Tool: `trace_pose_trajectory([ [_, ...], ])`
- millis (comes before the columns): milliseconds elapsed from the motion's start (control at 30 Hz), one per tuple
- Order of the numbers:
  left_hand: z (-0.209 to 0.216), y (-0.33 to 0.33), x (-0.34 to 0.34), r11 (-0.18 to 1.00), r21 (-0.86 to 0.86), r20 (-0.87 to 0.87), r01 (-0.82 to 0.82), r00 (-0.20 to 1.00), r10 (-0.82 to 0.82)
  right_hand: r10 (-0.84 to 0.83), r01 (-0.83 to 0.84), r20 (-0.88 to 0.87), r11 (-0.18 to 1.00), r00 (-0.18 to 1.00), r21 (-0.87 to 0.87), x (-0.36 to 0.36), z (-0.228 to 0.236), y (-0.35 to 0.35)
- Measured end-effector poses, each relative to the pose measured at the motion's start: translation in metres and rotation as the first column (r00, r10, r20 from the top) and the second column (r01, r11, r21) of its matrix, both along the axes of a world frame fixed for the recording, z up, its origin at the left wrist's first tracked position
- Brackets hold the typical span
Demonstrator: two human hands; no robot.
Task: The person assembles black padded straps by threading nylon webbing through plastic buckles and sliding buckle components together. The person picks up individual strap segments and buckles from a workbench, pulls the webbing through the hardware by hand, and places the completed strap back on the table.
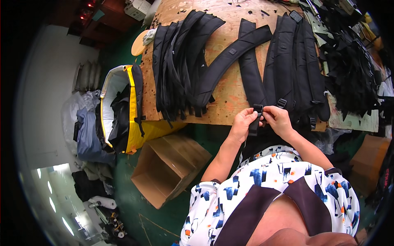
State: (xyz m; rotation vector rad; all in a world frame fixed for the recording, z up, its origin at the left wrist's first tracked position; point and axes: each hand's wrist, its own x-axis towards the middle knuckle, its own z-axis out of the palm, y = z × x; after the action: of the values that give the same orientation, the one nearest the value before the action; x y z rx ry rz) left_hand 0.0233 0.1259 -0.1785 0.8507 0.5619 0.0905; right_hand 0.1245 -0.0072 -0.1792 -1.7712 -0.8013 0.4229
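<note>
At the near edge of the wooden table, my left hand [245,121] pinches a short black webbing strap [253,130] beside a black buckle [258,108]. My right hand [277,119] is closed on the same strap and buckle from the other side. The buckle sits at the lower end of a black padded shoulder strap [251,78], which lies flat on the table and runs away from me. Another padded strap [232,53] crosses over its far part. My fingers hide some of the webbing, so how it is threaded cannot be made out.
Padded straps lie in a left pile [176,61] and a right pile [287,61] on the wooden table [221,115]. Black scraps [353,74] heap at the far right. On the floor to the left stand an open cardboard box [164,172] and a yellow bag [137,135].
</note>
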Motion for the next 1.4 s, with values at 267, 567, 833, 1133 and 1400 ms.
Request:
trace_pose_trajectory([
  [267,-0.005,0.006,-0.001,0.96,-0.256,0.034,0.115,0.993,-0.11,-0.013,0.008,0.099,0.999,0.995,0.052,0.0,-0.002,0.003],
  [567,-0.021,0.0,0.01,0.968,-0.247,0.105,-0.05,0.991,0.078,0.0,0.009,0.071,0.992,0.997,-0.125,-0.005,0.012,0.001],
  [833,-0.025,0.014,0.027,0.907,0.41,-0.104,0.093,0.993,-0.054,0.092,-0.001,0.523,0.985,0.848,-0.172,-0.007,0.042,0.006],
  [1133,0.026,0.079,0.055,-0.16,0.987,0.046,-0.004,0.963,0.264,0.428,-0.069,0.649,0.862,0.629,-0.501,0.055,-0.016,0.047],
  [1400,0.028,0.135,0.071,-0.167,0.751,-0.478,0.639,0.701,0.529,0.426,-0.045,0.605,0.84,0.672,-0.541,0.038,-0.013,0.049],
])
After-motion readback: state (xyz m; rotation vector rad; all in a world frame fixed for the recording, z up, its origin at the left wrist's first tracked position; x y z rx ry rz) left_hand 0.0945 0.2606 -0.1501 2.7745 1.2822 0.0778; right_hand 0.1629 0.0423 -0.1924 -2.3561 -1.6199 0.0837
